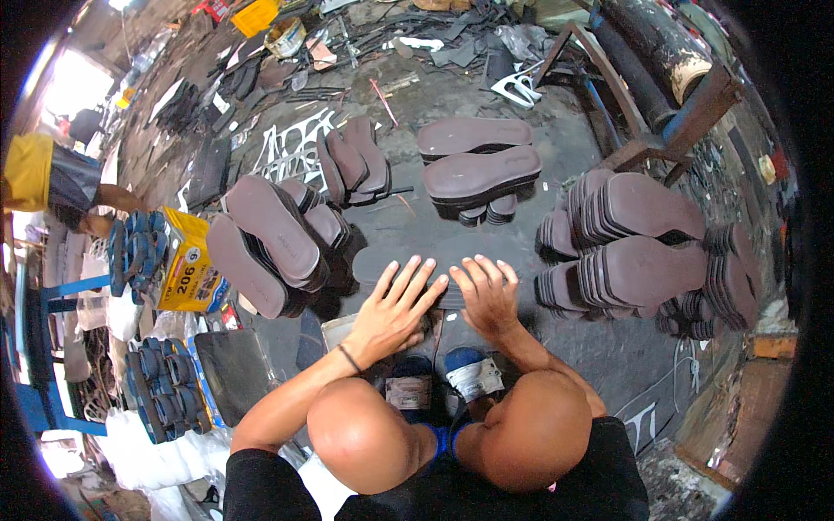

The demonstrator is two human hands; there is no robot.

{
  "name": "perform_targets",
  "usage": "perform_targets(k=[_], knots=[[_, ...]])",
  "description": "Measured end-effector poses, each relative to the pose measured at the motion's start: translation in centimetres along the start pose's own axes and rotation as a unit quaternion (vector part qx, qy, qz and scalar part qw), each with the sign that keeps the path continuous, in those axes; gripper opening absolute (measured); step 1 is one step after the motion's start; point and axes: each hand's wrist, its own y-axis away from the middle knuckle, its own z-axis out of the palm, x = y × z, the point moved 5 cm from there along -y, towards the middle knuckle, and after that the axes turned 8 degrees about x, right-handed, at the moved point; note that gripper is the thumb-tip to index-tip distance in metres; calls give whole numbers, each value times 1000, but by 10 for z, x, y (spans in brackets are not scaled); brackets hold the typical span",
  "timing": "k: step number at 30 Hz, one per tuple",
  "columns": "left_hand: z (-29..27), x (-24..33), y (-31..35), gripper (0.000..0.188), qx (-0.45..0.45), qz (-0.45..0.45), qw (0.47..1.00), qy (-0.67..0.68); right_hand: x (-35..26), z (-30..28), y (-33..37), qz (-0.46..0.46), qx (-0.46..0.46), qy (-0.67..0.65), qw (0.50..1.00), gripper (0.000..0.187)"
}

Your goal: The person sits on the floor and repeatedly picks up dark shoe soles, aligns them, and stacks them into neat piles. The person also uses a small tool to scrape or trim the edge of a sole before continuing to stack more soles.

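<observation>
My left hand [395, 308] lies with fingers spread over the near edge of a dark grey, sole-shaped piece [395, 259]. Layered edges show under it, so it looks like a stack. My right hand [488, 300] rests on the same piece further right, its fingers also apart and the thumb near my left fingertips. Neither hand is closed around anything; the underside of my left palm is hidden. Beyond the hands sit stacked brown shoe soles [482, 172]. More brown soles [276, 233] are piled to the left, and larger stacks [643, 269] stand to the right.
Smaller brown soles [354, 161] stand further back. A rusty metal frame [647, 139] rises at the far right. Scraps [434, 52] litter the far floor. At left are blue sandals [165, 386], a yellow printed bag [187, 265] and another person's arm [117, 198].
</observation>
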Motion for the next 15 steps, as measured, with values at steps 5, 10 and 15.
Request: perform_targets(k=[5,10,15], knots=[[29,-21,-5,103,84,-212,957,181,21,-18,-15,99,0,-70,993,83],[104,1,26,78,-6,-407,516,754,6,36,44,472,-182,-616,603,127],[81,-31,25,102,36,-359,873,328,34,29,50,453,-311,-309,777,114]])
